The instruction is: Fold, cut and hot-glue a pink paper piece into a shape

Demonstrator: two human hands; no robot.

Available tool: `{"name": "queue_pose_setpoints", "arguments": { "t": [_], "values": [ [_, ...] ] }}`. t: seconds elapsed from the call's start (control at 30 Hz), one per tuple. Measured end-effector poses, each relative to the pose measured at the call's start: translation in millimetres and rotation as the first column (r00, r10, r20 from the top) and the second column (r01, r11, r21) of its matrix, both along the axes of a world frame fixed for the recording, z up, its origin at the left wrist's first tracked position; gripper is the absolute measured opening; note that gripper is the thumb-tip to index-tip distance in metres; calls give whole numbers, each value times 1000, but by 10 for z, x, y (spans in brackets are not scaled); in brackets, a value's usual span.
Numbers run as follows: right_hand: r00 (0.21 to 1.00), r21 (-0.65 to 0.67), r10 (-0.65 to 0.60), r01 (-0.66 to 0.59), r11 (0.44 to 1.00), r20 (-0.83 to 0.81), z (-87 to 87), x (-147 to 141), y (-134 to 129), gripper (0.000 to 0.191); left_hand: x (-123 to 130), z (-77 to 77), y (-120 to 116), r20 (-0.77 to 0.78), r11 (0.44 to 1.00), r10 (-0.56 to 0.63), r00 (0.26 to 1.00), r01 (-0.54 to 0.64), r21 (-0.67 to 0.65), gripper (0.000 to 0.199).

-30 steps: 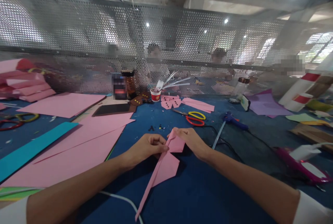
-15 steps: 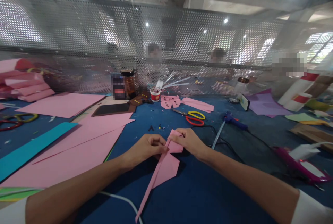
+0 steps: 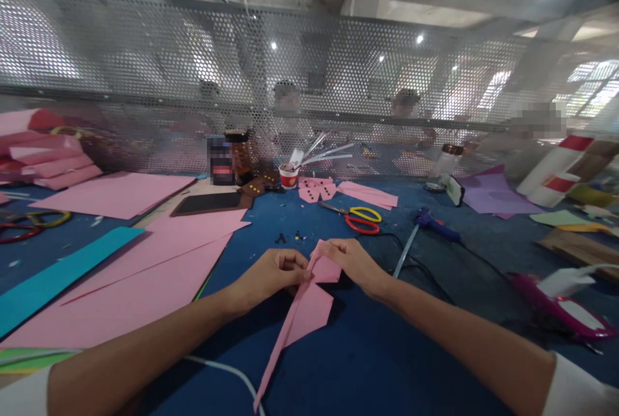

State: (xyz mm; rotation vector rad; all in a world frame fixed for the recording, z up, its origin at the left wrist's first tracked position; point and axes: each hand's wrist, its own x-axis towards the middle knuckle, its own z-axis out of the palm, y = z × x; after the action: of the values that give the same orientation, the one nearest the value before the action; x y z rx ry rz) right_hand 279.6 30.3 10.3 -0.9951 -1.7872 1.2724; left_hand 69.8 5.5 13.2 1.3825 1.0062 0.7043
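Note:
Held between both hands is a pink paper cutout (image 3: 309, 316), with a notched, wing-like outline and a long narrow folded strip along its left edge, trailing toward me. My left hand (image 3: 275, 274) pinches the strip near its upper part. At the top end, the fingers of my right hand (image 3: 355, 264) are closed on the paper. Just beyond the hands lie scissors (image 3: 363, 220) with red and yellow handles and small black scraps (image 3: 280, 238). Farther back sit a pink butterfly shape with black dots (image 3: 316, 189) and pink paper strips (image 3: 368, 194).
Large pink sheets (image 3: 145, 293) and a teal strip (image 3: 68, 274) cover the left side. To the right are a blue glue gun (image 3: 438, 226), its cable, and a magenta power strip (image 3: 563, 306). A red paper cup (image 3: 289, 177) stands before the perforated metal screen (image 3: 309, 68).
My right fingers have shifted slightly along the top edge of the pink paper, toward the folded strip. The left hand keeps its place.

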Motion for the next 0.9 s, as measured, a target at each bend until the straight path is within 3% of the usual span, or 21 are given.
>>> {"name": "queue_pose_setpoints", "arguments": {
  "t": [0.3,0.47,0.67,0.8,0.9],
  "values": [
    [992,-98,12,-25,995,-127,-1,23,-17,52,1,37,-11,30,1000,26,999,-26,-9,25],
    [995,-108,-53,44,993,-86,6,23,-15,60,3,53,-8,28,999,43,999,-42,-14,25],
    [994,-79,-82,76,994,-74,-11,19,-8,60,-21,72,-4,22,998,-30,999,31,-53,28],
    [987,37,-143,146,989,-76,-24,38,37,47,-19,74,-12,53,998,38,998,-36,-49,27],
    [956,234,-280,294,927,-92,-12,72,45,29,-22,64,3,118,984,176,977,-175,-19,25]
  ]
}}
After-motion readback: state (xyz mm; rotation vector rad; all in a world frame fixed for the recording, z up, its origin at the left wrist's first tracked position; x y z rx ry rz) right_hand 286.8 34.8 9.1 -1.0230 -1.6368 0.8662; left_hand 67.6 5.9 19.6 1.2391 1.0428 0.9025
